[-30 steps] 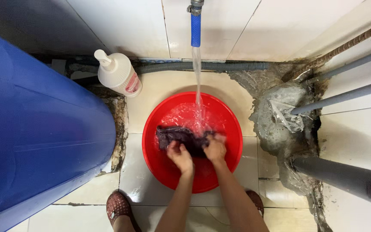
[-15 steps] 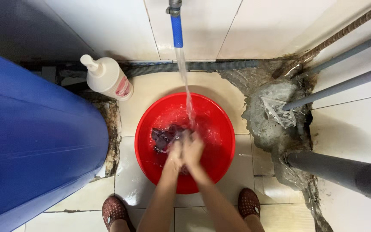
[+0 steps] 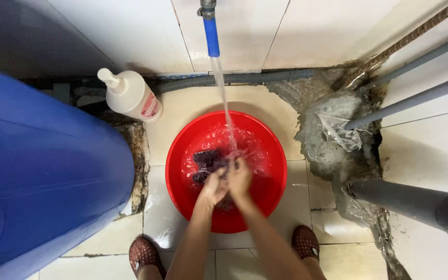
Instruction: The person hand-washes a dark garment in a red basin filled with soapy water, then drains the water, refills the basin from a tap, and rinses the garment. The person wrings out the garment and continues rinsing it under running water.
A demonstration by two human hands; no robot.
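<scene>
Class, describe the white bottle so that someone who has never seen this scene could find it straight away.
Start at the big blue barrel on the left. Between it and the red basin, against the wall, stands the white bottle. It alone has a pump nozzle and a pinkish label.

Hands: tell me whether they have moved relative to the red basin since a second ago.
Yes. The left hand and right hand were apart on the dark cloth; now they are pressed together near the middle of the red basin, under the water stream.

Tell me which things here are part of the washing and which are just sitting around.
In use: left hand, right hand, dark cloth, red basin, tap.
Sitting around: white bottle, blue barrel, grey pipes.
</scene>
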